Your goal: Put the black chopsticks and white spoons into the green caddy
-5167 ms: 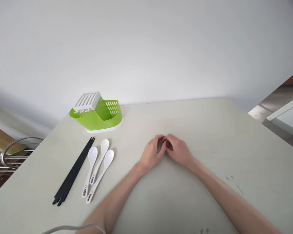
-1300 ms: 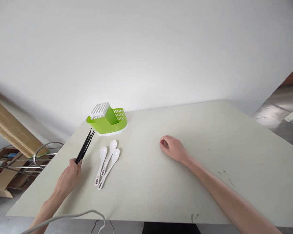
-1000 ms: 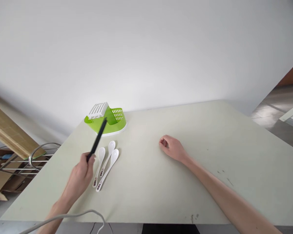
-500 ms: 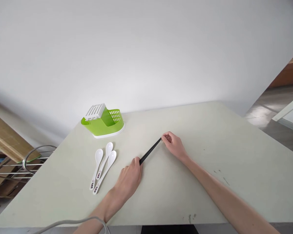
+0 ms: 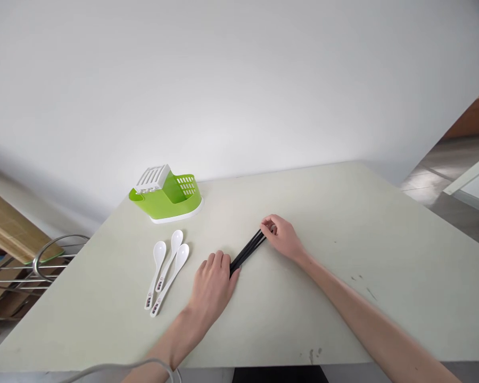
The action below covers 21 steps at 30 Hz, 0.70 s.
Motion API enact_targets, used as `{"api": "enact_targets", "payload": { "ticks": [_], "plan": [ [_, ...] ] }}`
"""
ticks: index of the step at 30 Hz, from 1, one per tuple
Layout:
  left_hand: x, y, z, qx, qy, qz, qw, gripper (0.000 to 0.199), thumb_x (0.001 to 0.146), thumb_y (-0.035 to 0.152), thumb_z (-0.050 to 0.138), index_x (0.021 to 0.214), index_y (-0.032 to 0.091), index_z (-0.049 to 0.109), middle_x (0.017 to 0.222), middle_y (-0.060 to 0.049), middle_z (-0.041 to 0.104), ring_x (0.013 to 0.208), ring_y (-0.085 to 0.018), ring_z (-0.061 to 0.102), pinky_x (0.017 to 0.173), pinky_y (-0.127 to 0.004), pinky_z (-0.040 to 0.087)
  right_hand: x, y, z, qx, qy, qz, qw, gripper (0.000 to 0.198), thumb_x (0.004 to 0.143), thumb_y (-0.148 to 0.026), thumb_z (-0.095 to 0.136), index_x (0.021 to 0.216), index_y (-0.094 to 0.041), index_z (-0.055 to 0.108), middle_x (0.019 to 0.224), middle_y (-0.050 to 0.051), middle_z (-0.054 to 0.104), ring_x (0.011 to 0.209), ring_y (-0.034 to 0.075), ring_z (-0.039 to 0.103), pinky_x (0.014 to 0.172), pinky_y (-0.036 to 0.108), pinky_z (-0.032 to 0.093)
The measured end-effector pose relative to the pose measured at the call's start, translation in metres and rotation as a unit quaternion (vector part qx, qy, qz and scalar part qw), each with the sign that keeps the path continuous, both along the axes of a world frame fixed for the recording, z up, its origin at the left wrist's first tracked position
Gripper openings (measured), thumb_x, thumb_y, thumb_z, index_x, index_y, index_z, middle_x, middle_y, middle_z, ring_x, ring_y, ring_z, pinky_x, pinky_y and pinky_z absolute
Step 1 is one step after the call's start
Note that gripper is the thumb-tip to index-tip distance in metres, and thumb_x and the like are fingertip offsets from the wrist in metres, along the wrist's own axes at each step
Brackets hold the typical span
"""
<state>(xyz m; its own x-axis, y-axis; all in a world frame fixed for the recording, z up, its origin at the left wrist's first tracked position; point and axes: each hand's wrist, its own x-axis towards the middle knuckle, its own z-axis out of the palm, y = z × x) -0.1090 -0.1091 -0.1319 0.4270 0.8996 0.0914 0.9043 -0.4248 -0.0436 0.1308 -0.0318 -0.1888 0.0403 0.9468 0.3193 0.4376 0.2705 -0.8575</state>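
Observation:
Several black chopsticks (image 5: 248, 250) lie at a slant between my two hands, low over the tabletop. Around their near end, my left hand (image 5: 214, 281) is closed, its thumb along the right side of the bundle. My right hand (image 5: 280, 234) pinches the far end with curled fingertips, which hide the tips. Left of my left hand, three white spoons (image 5: 168, 272) lie side by side on the table, bowls pointing away from me and printed handles toward me.
A green utensil holder (image 5: 167, 199) with a white slotted top stands at the table's (image 5: 303, 197) back left, near the wall. A metal rack (image 5: 40, 268) with a wooden board (image 5: 16, 223) is off the left edge. A grey cable (image 5: 120, 366) crosses my left forearm.
The chopsticks have fanned out from one tight dark bundle into separate visible sticks. My left hand has loosened and spread slightly, its thumb now showing. My right hand has barely moved.

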Motion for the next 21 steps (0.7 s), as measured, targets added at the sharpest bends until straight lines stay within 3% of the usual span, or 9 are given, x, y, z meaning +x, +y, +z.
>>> {"api": "enact_targets", "payload": {
  "ticks": [7, 12, 16, 21],
  "plan": [
    [-0.027, -0.006, -0.002, 0.026, -0.127, -0.034, 0.991, 0.035, 0.104, 0.051, 0.053, 0.123, 0.022, 0.058, 0.122, -0.011, 0.068, 0.108, -0.030, 0.066, 0.092, -0.044, 0.053, 0.000, -0.002, 0.004, -0.008, 0.043, -0.041, 0.998, 0.027, 0.098, -0.047, 0.053, 0.088, -0.023, 0.062, 0.094, 0.006, 0.072, 0.076, 0.020, 0.066, 0.066, 0.032, 0.052],
    [-0.062, -0.003, 0.002, 0.084, -0.152, -0.024, 0.985, 0.031, 0.105, 0.047, 0.053, 0.124, 0.023, 0.056, 0.125, -0.011, 0.066, 0.117, -0.031, 0.063, 0.100, -0.046, 0.050, 0.001, -0.003, 0.004, -0.005, 0.049, -0.063, 0.997, 0.029, 0.098, -0.049, 0.054, 0.088, -0.023, 0.063, 0.093, 0.006, 0.072, 0.078, 0.020, 0.065, 0.069, 0.032, 0.052],
    [-0.098, 0.003, 0.005, 0.152, -0.154, 0.043, 0.975, 0.036, 0.105, 0.049, 0.050, 0.127, 0.022, 0.054, 0.129, -0.013, 0.064, 0.122, -0.033, 0.059, 0.107, -0.050, 0.047, 0.002, -0.004, 0.003, -0.004, 0.054, -0.077, 0.996, 0.028, 0.099, -0.047, 0.055, 0.088, -0.023, 0.064, 0.093, 0.005, 0.072, 0.079, 0.020, 0.065, 0.070, 0.032, 0.051],
    [-0.135, 0.002, 0.002, 0.138, -0.141, 0.177, 0.964, 0.071, 0.097, 0.069, 0.045, 0.142, 0.015, 0.048, 0.144, -0.021, 0.053, 0.134, -0.042, 0.050, 0.111, -0.059, 0.043, 0.002, -0.004, 0.003, -0.010, 0.058, -0.078, 0.995, 0.027, 0.098, -0.047, 0.056, 0.089, -0.023, 0.065, 0.094, 0.005, 0.072, 0.082, 0.020, 0.065, 0.070, 0.031, 0.050]
  ]
}}
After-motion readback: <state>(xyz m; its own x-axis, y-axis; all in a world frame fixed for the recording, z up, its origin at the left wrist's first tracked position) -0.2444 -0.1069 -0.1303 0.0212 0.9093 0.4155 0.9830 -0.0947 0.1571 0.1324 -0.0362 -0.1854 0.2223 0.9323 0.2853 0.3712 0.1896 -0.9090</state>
